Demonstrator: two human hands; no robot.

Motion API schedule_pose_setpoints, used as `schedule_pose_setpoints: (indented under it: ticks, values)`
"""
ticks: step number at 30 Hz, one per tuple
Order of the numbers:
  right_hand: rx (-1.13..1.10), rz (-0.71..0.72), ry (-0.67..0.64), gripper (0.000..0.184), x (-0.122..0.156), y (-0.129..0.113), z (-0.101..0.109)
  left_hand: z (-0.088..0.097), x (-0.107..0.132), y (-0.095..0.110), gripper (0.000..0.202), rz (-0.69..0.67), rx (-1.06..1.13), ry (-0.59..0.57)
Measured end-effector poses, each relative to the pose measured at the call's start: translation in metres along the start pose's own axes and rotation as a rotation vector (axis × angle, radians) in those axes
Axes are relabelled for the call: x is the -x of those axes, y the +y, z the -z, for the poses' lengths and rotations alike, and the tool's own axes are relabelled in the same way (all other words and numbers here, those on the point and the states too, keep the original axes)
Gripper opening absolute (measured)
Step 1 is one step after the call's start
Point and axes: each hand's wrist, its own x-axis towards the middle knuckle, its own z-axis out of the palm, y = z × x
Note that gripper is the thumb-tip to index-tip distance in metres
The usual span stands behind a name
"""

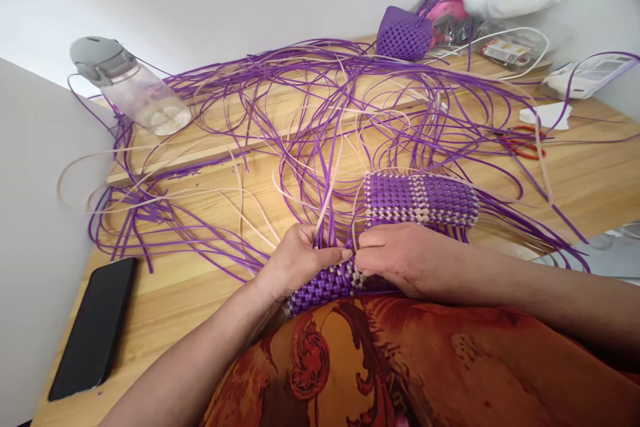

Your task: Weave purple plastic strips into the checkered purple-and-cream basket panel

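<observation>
Clock directions are taken from the point where the hands meet. Furthest left, at about half past 8, a black phone (95, 327) lies flat near the left edge of the table (185, 307), with bare wood between it and the left forearm. A bottle (137, 90) leans at 10. The left hand (305, 257) is nearly closed, thumb drawn in to the fingers, several purple strands (325, 170) coming up through its grip towards 12.

Just below, at 7, sits the purple woven piece (325, 290); its visible part runs long from 8 to 2 and is partly covered by the lap. The left hand is the nearer, right over it; the right hand (400, 257) meets its upper right end with fingers curled in, tips together, apparently pinching a pale strand (355, 213) that rises to 12. That narrow gap between thumb and fingertips seems the relation that matters.

At 2, just beyond the right hand, rests a checked woven panel (423, 200); whether it joins the piece is hidden. Loose strands crowd 10 to 2, orange-handled scissors (525, 141) lie further out at 2, and the clearest room is towards 8
</observation>
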Motion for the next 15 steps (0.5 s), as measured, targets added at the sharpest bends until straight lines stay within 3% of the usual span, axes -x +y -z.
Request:
schedule_pose_setpoints:
  ticks: [6, 15]
  values:
    - [-0.112, -0.091, -0.046, 0.024, 0.002, 0.003, 0.014, 0.000, 0.000, -0.002, 0.018, 0.046, 0.074, -0.039]
    - [-0.142, -0.238, -0.002, 0.018, 0.009, 0.003, 0.024, 0.003, -0.001, -0.005, 0.022, 0.045, 0.097, -0.089]
